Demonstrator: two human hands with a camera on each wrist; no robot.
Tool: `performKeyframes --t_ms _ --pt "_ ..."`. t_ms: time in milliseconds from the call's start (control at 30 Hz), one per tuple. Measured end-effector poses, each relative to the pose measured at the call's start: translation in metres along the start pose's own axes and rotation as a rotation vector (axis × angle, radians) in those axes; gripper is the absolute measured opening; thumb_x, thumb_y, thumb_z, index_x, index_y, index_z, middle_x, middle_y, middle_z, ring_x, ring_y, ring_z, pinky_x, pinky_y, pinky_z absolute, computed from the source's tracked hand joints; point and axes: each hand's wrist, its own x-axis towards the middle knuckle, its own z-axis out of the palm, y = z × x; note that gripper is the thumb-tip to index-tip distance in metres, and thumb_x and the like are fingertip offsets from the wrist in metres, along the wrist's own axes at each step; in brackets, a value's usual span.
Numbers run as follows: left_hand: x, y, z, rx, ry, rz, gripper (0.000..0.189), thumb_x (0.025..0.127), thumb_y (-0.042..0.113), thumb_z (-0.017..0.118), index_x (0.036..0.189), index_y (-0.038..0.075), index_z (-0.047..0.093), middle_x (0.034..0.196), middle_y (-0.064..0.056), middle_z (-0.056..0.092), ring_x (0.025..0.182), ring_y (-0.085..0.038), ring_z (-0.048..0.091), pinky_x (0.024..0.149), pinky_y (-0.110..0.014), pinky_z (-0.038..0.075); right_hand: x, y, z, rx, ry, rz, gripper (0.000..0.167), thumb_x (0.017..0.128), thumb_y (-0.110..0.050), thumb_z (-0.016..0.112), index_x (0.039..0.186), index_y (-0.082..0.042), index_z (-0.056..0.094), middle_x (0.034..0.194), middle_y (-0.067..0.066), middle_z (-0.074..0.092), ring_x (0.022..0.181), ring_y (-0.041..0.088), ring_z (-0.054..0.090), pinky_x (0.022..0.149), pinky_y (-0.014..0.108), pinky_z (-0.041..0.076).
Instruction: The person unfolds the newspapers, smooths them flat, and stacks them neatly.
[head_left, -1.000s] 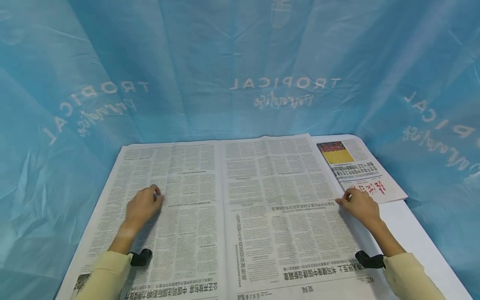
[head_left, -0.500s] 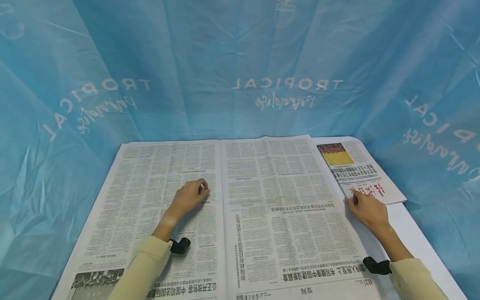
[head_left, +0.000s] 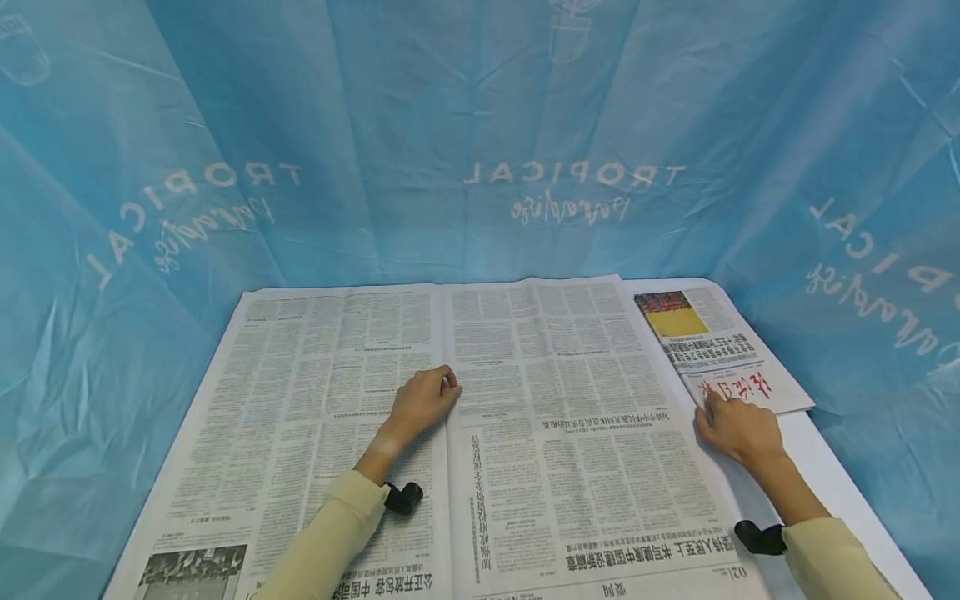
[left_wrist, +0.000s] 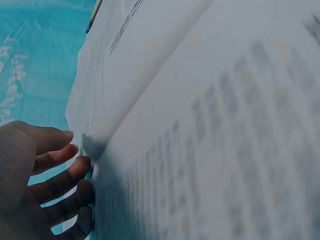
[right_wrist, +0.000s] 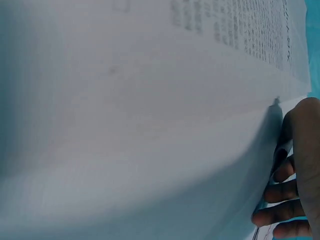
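Note:
A large newspaper (head_left: 382, 325) lies spread wide, with a fold line running down its middle. My left hand (head_left: 426, 400) is at that fold, fingers loosely bent and nothing between them. In the left wrist view the fingertips of the left hand (left_wrist: 55, 185) come right at the printed sheet. My right hand (head_left: 742, 429) is over the sheet's right edge, just below a folded newspaper (head_left: 720, 350) with red title characters and a yellow picture. Its fingers are loosely bent in the right wrist view, where the hand (right_wrist: 300, 185) appears beside the paper's edge.
A white tabletop (head_left: 825, 492) shows along the right side, under both newspapers. Blue curtain (head_left: 480, 125) with printed lettering encloses the back and sides. A black wrist camera (head_left: 405, 498) sits at the left cuff and another camera (head_left: 759, 537) at the right cuff.
My left hand has moved rightward across the newspaper, from its left page to the middle fold. The right hand has shifted slightly right and toward me.

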Motion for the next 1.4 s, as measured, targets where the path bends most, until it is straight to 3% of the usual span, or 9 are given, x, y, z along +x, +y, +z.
performKeyframes --t_ms 200,333,567,733,933,1200,1400 --pt "0.004 0.008 0.01 0.045 -0.001 0.003 0.013 0.092 0.02 0.068 0.085 0.009 0.066 0.06 0.005 0.051 0.048 -0.009 0.042 0.044 -0.023 0.033 0.002 -0.004 -0.002 -0.053 0.008 -0.03 0.041 0.089 -0.02 0.049 0.11 0.013 0.058 0.056 0.009 0.047 0.046 0.021 0.042 0.04 0.033 0.032" --pt "0.006 0.011 0.012 0.025 -0.006 0.014 0.012 0.091 0.019 0.068 0.086 0.009 0.066 0.062 0.005 0.052 0.05 -0.009 0.044 0.046 -0.023 0.034 0.002 -0.005 -0.001 -0.062 0.015 -0.021 0.038 0.088 -0.018 0.049 0.109 0.013 0.057 0.056 0.009 0.046 0.046 0.021 0.043 0.04 0.033 0.032" --pt "0.009 0.014 0.017 -0.205 -0.14 0.169 0.007 0.094 0.014 0.065 0.093 0.007 0.066 0.067 0.003 0.056 0.057 -0.008 0.046 0.057 -0.023 0.04 -0.001 -0.004 0.003 -0.028 0.026 0.009 0.037 0.09 -0.016 0.047 0.115 0.011 0.052 0.067 0.018 0.053 0.051 0.024 0.045 0.043 0.039 0.037" --pt "0.01 0.02 0.024 -0.303 -0.187 0.22 0.008 0.095 0.014 0.064 0.094 0.006 0.066 0.071 0.002 0.058 0.059 -0.006 0.047 0.059 -0.022 0.041 -0.009 -0.006 0.009 0.024 0.07 0.012 0.026 0.094 -0.015 0.046 0.108 0.008 0.048 0.067 0.016 0.05 0.051 0.024 0.044 0.043 0.039 0.035" --pt "0.012 0.025 0.032 -0.368 -0.228 0.196 0.01 0.095 0.014 0.064 0.095 0.005 0.067 0.075 0.0 0.062 0.06 -0.005 0.05 0.059 -0.02 0.042 -0.014 -0.011 0.015 0.048 0.158 -0.03 0.017 0.097 -0.014 0.045 0.097 0.004 0.047 0.06 0.009 0.044 0.047 0.02 0.04 0.04 0.033 0.03" --pt "0.013 0.024 0.037 -0.361 -0.212 0.155 0.008 0.093 0.014 0.066 0.092 0.006 0.067 0.073 0.001 0.06 0.059 -0.006 0.05 0.06 -0.02 0.042 -0.014 -0.021 0.015 0.046 0.173 -0.057 0.015 0.097 -0.015 0.047 0.095 0.0 0.047 0.058 0.005 0.04 0.045 0.017 0.039 0.041 0.031 0.028" --pt "0.014 0.022 0.039 -0.35 -0.216 0.147 0.009 0.093 0.015 0.067 0.091 0.007 0.066 0.073 0.001 0.059 0.06 -0.006 0.049 0.061 -0.02 0.041 -0.013 -0.037 0.018 0.035 0.242 -0.121 0.012 0.094 -0.013 0.051 0.089 -0.003 0.046 0.054 0.0 0.036 0.042 0.014 0.034 0.04 0.028 0.025"
